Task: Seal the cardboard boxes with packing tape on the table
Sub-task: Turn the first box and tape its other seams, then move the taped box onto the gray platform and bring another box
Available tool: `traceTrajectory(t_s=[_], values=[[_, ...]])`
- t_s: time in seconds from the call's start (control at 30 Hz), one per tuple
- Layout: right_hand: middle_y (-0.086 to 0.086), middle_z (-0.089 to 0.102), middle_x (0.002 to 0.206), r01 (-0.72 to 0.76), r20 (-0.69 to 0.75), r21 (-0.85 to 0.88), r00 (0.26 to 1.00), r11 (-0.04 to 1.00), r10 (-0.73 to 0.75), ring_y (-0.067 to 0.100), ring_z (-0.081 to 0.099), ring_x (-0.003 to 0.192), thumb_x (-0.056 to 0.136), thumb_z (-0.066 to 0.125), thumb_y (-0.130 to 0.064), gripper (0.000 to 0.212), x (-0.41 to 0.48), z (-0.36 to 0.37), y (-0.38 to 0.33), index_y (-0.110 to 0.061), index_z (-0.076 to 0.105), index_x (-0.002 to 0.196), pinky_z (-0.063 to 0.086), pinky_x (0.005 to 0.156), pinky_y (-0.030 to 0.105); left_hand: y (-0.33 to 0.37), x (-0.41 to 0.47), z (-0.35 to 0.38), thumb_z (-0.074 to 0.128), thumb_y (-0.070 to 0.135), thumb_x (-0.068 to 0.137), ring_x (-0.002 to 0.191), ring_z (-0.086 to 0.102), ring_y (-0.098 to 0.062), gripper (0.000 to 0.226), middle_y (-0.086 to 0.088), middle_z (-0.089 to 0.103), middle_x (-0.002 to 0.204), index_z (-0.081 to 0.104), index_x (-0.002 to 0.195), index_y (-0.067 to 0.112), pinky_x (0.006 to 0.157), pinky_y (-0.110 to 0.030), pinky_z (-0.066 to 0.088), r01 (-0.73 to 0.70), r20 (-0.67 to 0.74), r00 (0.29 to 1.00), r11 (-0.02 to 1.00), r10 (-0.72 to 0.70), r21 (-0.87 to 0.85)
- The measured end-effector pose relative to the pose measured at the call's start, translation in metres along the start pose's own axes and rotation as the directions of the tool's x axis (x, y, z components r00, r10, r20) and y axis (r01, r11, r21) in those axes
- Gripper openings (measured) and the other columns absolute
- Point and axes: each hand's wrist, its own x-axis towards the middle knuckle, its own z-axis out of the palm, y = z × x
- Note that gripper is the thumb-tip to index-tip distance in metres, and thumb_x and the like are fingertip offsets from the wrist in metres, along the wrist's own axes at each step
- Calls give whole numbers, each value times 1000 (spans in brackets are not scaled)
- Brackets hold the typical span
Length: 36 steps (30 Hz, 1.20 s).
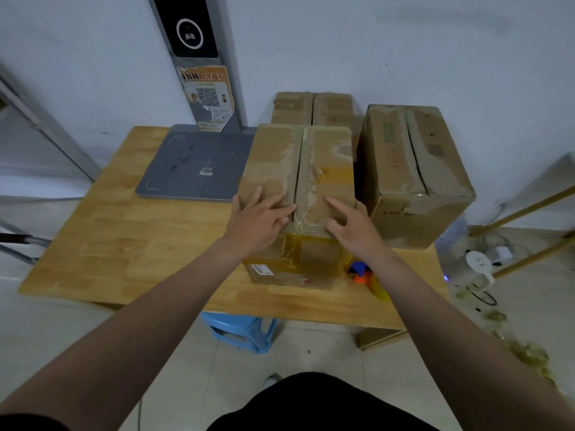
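Box (280, 157) in front looks stiff but worn, so my left hand (259, 220) and right hand (353, 223) press flat on top, 1 each side of the middle gap, fingers spread.

Both hands (259, 220) (350, 223) press box (329, 160) flaps

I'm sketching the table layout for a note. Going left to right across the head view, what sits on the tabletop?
grey scale platform → near cardboard box → right cardboard box
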Motion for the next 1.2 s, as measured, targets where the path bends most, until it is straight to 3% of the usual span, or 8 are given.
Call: traceTrajectory(t_s=[0.17, 0.3, 0.37, 0.43, 0.6, 0.8, 0.97, 1.2], values=[[5, 28, 151, -71, 104, -106, 991, 992, 82, 31, 50, 125, 91, 55, -52, 68, 4, -10, -12, -57, 23, 151, 46, 106, 47, -12, 2, -4, 45, 64, 100, 158, 3, -25, 48, 15, 20, 167, 42, 147, 52, 118, -67, 22, 90, -10, 996, 991, -91, -99], [0, 32, 154, -150, 197, -13, 969, 989, 150, 32, 51, 125, 95, 55, -52, 85, 0, -20, -14, -54, -6, 154, 53, 97, 53, -14, 2, -6, 78, 71, 72, 149, 32, -30, 104, -3, 31, 161, 30, 153, 28, 110, -54, 41, 371, -7, 908, 812, -418, -451], [-7, 31, 151, -195, 245, 13, 951, 981, 186, 33, 50, 126, 98, 56, -48, 85, -2, -27, -17, -56, -7, 153, 60, 83, 52, -14, 2, -9, 81, 71, 67, 139, 47, -28, 114, -1, 45, 154, 26, 155, 25, 106, -47, 44, 444, 26, 866, 742, -500, -503], [-8, 24, 159, -291, 294, 144, 925, 946, 240, 36, 48, 132, 98, 60, -39, 84, -3, -32, -21, -61, -1, 151, 63, 73, 52, -15, 3, -15, 81, 67, 71, 135, 51, -29, 112, -1, 49, 151, 25, 156, 23, 103, -44, 45, 492, 77, 837, 683, -542, -540], [-7, 18, 164, -381, 289, 313, 911, 870, 295, 38, 40, 139, 93, 66, -31, 89, -3, -24, -29, -63, 5, 150, 58, 80, 61, -18, -4, -16, 82, 60, 75, 122, 56, -31, 92, 2, 53, 139, 37, 148, 28, 82, -51, 60, 564, 228, 779, 493, -584, -662], [-7, 2, 164, -296, 266, 227, 935, 928, 233, 42, 35, 139, 93, 67, -32, 82, -4, -26, -42, -57, 16, 153, 58, 76, 54, -11, -14, -30, 85, 66, 65, 117, 59, -32, 91, 1, 58, 134, 46, 140, 32, 67, -51, 64, 599, 204, 750, 513, -630, -615], [-7, 0, 163, -180, 274, 230, 955, 956, 114, 43, 31, 141, 96, 63, -32, 67, -3, -30, -82, -65, 30, 144, 54, 88, 63, -16, -37, -67, 85, 69, 61, 111, 62, -35, 97, -2, 59, 128, 49, 140, 27, 55, -50, 63, 630, 173, 713, 513, -680, -583], [-4, 14, 162, -111, 328, 336, 945, 935, -6, 39, 39, 137, 96, 62, -22, 59, 13, -12, -138, -61, 44, 136, 57, 73, 61, -41, -69, -126, 85, 66, 66, 119, 58, -38, 103, -3, 53, 143, 37, 151, 31, 65, -52, 63, 610, -44, 661, 570, -749, -551]])
